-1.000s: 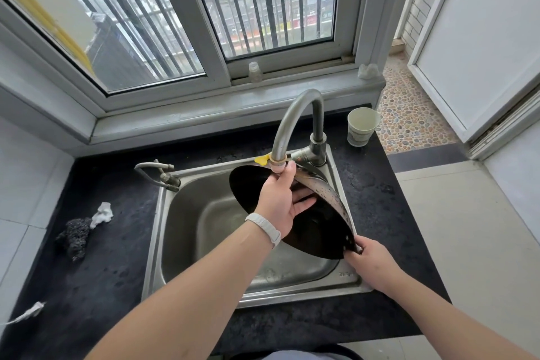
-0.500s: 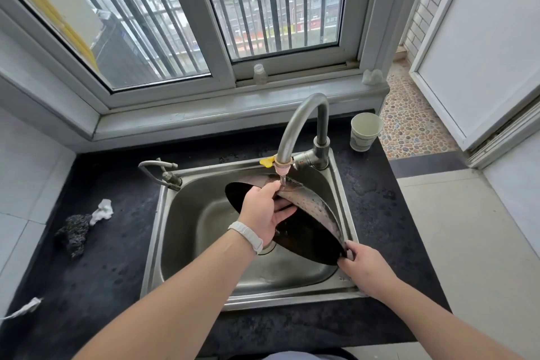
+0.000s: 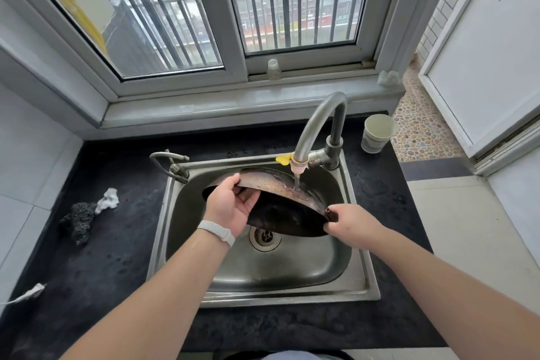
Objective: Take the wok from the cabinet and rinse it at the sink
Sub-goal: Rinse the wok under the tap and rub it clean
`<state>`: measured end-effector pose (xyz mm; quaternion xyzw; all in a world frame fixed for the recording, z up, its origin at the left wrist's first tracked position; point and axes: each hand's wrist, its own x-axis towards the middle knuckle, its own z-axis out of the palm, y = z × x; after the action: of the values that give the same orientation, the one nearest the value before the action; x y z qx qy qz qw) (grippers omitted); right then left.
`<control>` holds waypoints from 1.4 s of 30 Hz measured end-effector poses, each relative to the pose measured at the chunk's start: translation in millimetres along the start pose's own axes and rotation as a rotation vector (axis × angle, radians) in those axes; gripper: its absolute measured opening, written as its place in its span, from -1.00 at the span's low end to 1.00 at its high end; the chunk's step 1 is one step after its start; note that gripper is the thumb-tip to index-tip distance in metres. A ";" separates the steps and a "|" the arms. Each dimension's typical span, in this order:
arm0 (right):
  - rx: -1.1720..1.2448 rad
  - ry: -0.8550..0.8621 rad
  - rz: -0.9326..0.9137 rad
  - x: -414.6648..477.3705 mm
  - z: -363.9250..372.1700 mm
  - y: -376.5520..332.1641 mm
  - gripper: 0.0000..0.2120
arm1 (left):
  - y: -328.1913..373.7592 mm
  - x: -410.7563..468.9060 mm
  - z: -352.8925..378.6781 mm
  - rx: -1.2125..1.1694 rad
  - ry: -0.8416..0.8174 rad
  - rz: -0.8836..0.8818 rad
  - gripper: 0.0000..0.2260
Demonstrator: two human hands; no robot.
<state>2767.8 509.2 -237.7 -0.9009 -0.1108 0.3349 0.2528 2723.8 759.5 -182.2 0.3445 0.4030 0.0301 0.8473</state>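
Over the sink [image 3: 263, 298], you hold the wok [image 3: 280, 216] tipped up on edge with both hands, its lower edge just behind the drain [image 3: 265, 235]. Your left hand [image 3: 230, 207] has the far-left part of the rim. The thumb lies on the brownish upper surface and the fingers [image 3: 248, 199] curl underneath against the dark side, so the grip is closed round the edge. Your right hand [image 3: 350, 222] takes the near-right end of the rim, its fingers [image 3: 333, 212] curled tight on the metal. Whether they grasp a handle there or only the edge, I cannot tell. A white band [image 3: 217, 232] sits on your left wrist.

The faucet [image 3: 318, 126] arches over from the back right corner of the sink. A thin stream of water [image 3: 297, 181] falls from its spout onto the brownish surface of the wok, between your two hands. A smaller tap [image 3: 169, 161] stands at the back left corner.

On the dark bench [image 3: 87, 257], left of the sink, lie a dark scouring pad [image 3: 77, 221] and a crumpled white rag [image 3: 108, 200], touching each other. A paper cup [image 3: 377, 133] stands upright at the back right, near the faucet's base. A small bottle [image 3: 273, 69] stands on the window sill [image 3: 233, 105].
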 end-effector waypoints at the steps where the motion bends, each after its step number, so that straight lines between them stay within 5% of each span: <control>1: -0.013 -0.001 -0.006 3.6 -1.7 -3.7 -0.84 | 2.5 1.2 -2.3 0.006 0.001 0.014 -0.87; 8: -0.085 -0.006 -0.062 18.8 -7.4 -28.6 -0.85 | 9.2 3.4 -14.4 0.069 -0.010 0.093 -0.96; 12: -0.086 -0.028 -0.051 21.3 -2.6 -26.4 -0.93 | 7.5 3.7 -19.4 0.027 -0.003 0.091 -0.78; 16: -0.052 -0.039 -0.016 10.7 8.9 -11.9 -0.96 | -3.2 -2.7 -15.2 0.070 -0.019 0.065 -0.82; 30: 0.167 0.174 0.073 -56.9 35.8 52.4 -0.83 | -49.8 -28.7 7.6 0.204 -0.251 -0.092 -0.87; 42: 0.286 0.201 0.077 -63.8 57.9 65.8 -0.95 | -60.7 -42.6 37.9 0.355 -0.310 -0.008 -0.85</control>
<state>2683.7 452.0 -275.1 -0.8882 -0.0014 0.2652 0.3752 2708.0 678.2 -174.4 0.4870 0.2685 -0.0979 0.8253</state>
